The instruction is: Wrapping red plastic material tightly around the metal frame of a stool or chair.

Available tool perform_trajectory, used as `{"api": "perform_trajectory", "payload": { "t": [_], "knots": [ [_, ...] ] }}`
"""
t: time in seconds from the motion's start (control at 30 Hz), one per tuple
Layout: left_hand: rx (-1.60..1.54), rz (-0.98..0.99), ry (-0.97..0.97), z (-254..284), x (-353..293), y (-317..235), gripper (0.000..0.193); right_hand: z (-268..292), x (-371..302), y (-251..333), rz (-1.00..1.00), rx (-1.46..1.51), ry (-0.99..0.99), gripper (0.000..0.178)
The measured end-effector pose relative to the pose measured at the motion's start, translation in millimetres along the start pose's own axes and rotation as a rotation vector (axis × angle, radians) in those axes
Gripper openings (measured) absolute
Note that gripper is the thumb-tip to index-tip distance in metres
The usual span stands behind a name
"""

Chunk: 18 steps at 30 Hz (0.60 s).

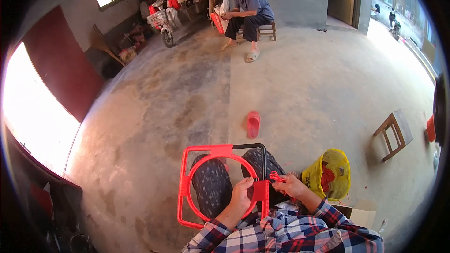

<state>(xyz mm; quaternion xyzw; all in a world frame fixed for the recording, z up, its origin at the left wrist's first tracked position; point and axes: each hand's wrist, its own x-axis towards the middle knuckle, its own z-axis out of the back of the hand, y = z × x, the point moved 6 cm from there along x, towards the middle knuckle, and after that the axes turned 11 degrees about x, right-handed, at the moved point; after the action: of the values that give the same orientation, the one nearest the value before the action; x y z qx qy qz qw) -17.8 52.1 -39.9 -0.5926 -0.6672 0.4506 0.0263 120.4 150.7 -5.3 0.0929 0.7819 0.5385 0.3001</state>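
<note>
Across my lap lies a square frame [219, 150] with rounded corners and a ring inside it. Red cord covers most of it; its upper right corner and part of the right side are bare and black. My left hand [241, 197] is closed on the ring, beside the wrapped band joining ring and frame on the right. Just right of that band, my right hand [292, 187] grips a small looped bundle of red cord [276, 176]. The fingertips of the right hand are partly hidden by the cord.
A yellow bucket [347, 166] with red cord [326, 177] inside stands at my right, near a cardboard box [363, 214]. Ahead lies a red slipper [253, 124]; a wooden stool [394, 133] is farther right. Another person [255, 7] sits across the room near an electric scooter [164, 26].
</note>
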Motion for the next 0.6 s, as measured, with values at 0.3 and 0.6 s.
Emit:
{"api": "perform_trajectory", "payload": {
  "t": [0.3,0.6],
  "knots": [
    [0.174,0.034,0.106,-11.5,-9.4,-2.2,0.021,9.6,-3.9,1.0,-0.046,0.059,-0.043,0.018],
    [0.029,0.104,0.266,-20.1,-20.7,-15.4,0.027,7.2,-10.7,-2.3,0.013,0.098,0.0,0.018]
  ]
}}
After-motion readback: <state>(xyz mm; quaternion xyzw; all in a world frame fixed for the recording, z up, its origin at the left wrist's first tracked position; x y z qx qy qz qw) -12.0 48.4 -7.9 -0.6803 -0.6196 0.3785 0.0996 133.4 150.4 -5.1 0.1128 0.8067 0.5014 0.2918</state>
